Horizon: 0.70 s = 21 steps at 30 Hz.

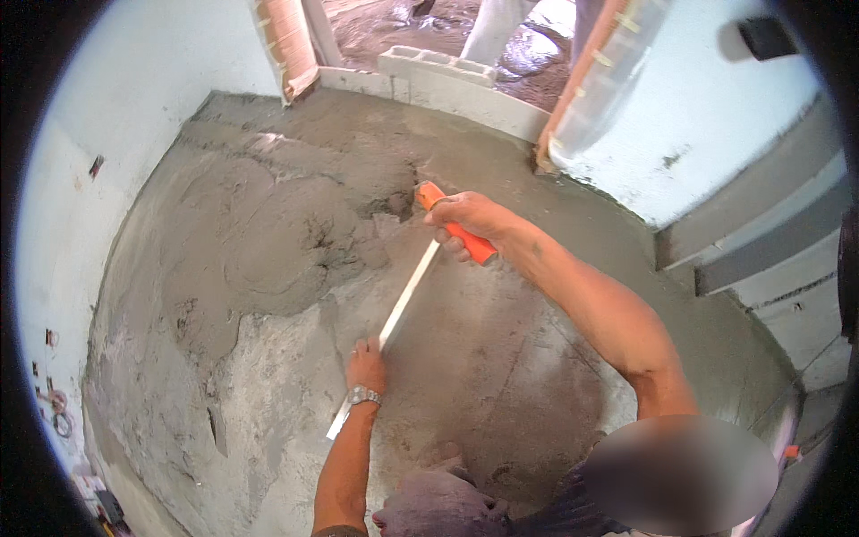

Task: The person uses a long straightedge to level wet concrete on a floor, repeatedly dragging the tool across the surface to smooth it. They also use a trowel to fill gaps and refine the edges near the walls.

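My left hand (365, 369), a metal watch on its wrist, is closed round a long pale straightedge (410, 294) slanting over the floor. Farther ahead and to the right, my right hand (467, 222) wraps round a bright orange bar-shaped tool (474, 243) whose exact kind I cannot make out. The straightedge's far end runs up to the right hand's fingers; whether it joins the orange tool is hidden. Wet grey mortar (259, 224) lies in a rough, lumpy layer beyond and left of both hands. Bare concrete (295, 394) shows beneath the straightedge.
A low sill (358, 82) with a hollow concrete block (436, 66) crosses the doorway. Beyond it another person's legs (490, 34) stand on muddy ground. Plastic-wrapped door frames (582, 85) flank the opening. Steps (752, 219) rise at right; loose wires (59, 412) poke from the left wall.
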Each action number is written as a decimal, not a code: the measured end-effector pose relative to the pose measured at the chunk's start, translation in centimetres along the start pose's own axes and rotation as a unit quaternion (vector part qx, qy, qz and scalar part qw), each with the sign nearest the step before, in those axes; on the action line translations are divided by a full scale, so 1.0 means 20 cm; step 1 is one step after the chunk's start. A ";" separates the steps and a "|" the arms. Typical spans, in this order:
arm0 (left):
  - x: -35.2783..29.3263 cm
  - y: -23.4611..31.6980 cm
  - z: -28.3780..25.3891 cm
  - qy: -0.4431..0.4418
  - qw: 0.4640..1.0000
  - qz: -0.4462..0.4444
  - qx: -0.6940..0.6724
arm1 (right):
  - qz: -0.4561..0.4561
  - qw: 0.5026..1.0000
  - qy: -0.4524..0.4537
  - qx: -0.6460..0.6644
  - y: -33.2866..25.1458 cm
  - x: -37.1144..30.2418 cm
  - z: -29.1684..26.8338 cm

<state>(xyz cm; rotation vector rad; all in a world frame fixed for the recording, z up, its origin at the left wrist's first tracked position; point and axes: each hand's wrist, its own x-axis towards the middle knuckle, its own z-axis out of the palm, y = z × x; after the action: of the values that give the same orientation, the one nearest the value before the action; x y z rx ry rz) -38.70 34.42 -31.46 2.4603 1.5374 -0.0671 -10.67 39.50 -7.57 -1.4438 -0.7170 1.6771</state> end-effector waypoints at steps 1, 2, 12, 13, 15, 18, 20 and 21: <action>0.00 0.02 -0.01 0.016 1.000 0.013 0.002 | 0.001 0.999 0.037 -0.016 -0.01 -0.08 -0.06; 0.01 0.04 -0.02 0.032 0.999 0.023 0.003 | 0.003 0.997 0.071 -0.033 -0.02 -0.14 -0.11; -0.02 -0.03 0.04 0.068 0.997 0.027 0.020 | -0.001 0.985 0.141 -0.095 0.04 0.11 -0.13; -0.02 -0.04 0.05 0.087 0.995 0.038 0.026 | -0.011 0.983 0.141 -0.117 0.06 0.19 -0.07; -0.04 -0.05 0.06 0.102 0.994 0.041 0.028 | -0.041 0.960 0.131 -0.245 0.14 0.39 0.07; 0.00 0.01 0.05 0.052 0.998 0.039 0.001 | -0.148 0.821 0.207 -0.511 0.40 0.68 0.19; 0.00 0.02 0.03 0.061 0.997 0.042 -0.018 | -0.153 0.751 0.176 -0.618 0.46 0.80 0.26; -0.01 -0.02 0.02 0.062 0.997 0.038 -0.025 | -0.155 0.743 0.159 -0.631 0.44 0.82 0.32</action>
<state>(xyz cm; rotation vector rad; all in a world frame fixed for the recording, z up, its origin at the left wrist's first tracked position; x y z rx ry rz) -39.03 34.22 -31.95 2.5232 1.4730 0.1374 -19.25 49.21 -22.34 -2.1955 -1.9522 0.4822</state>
